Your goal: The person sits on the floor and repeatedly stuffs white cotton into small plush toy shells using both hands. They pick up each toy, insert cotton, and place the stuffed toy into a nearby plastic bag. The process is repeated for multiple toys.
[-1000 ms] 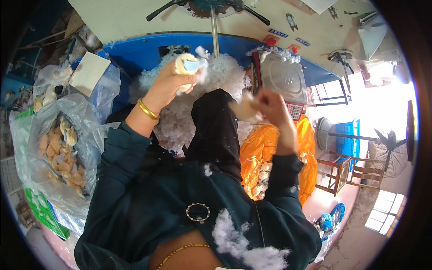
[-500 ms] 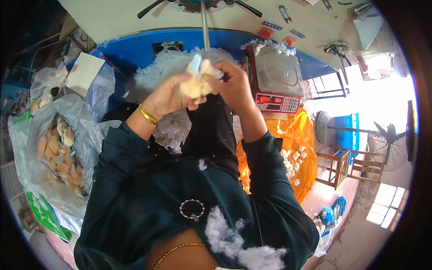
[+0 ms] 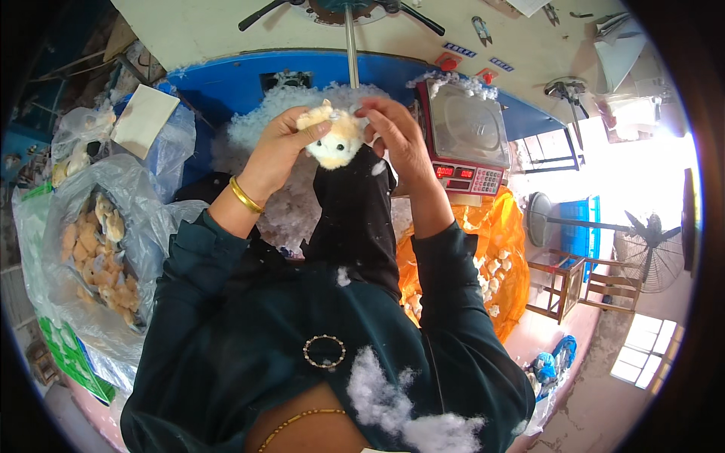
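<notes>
Above my lap, my left hand grips a small plush animal head, its thumb pressed across the front. The head is cream and pale orange, with dark eyes and a little ear at the top, and it faces me. At its right side is my right hand, fingers bent and apart with nothing seen between them; whether a fingertip touches the plush I cannot tell. White stuffing lies heaped in the blue bin beyond my hands, under a thin metal tube.
A red scale with a metal pan stands at the right. Below it an orange bag holds small white pieces. On the left, a clear plastic bag contains tan plush pieces. Small snips lie on the table.
The plush has turned so its eyes face me. My right hand has come off it to the right, its fingers opening, while my left hand keeps hold.
</notes>
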A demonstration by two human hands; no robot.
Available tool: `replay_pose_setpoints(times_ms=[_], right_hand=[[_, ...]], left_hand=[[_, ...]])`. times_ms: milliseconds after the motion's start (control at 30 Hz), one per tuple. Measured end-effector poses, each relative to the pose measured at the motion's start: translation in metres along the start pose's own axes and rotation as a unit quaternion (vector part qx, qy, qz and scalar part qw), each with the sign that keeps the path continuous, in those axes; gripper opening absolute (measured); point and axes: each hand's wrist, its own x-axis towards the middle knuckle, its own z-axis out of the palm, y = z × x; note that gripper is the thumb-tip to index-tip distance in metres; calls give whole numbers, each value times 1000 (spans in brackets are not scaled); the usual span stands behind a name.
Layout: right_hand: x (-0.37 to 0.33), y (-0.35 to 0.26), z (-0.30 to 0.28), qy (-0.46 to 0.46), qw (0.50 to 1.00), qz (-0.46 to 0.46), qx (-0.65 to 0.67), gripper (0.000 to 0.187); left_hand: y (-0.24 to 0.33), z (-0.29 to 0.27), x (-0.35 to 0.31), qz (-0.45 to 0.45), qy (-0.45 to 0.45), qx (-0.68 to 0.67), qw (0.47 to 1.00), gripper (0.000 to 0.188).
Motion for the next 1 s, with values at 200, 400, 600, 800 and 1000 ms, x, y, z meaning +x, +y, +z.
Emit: replay_pose_setpoints(times_ms=[200,400,600,800,1000], right_hand=[[-1,10,14,18,997,-70,-2,20],[-3,4,7,45,989,-42,136,18],[-9,9,7,79,979,-133,-134,9],[-2,10,2,118,982,-146,-28,18],[-11,18,27,94,993,-25,63,24]], left_hand=[[-1,4,0,33,-40,9,999,21],[3,5,-5,26,-1,-23,999,21],[-2,7,-3,81,-4,48,996,16],[2,6,-1,38,-56,122,990,19],[-5,16,8,95,-14,154,983,21]])
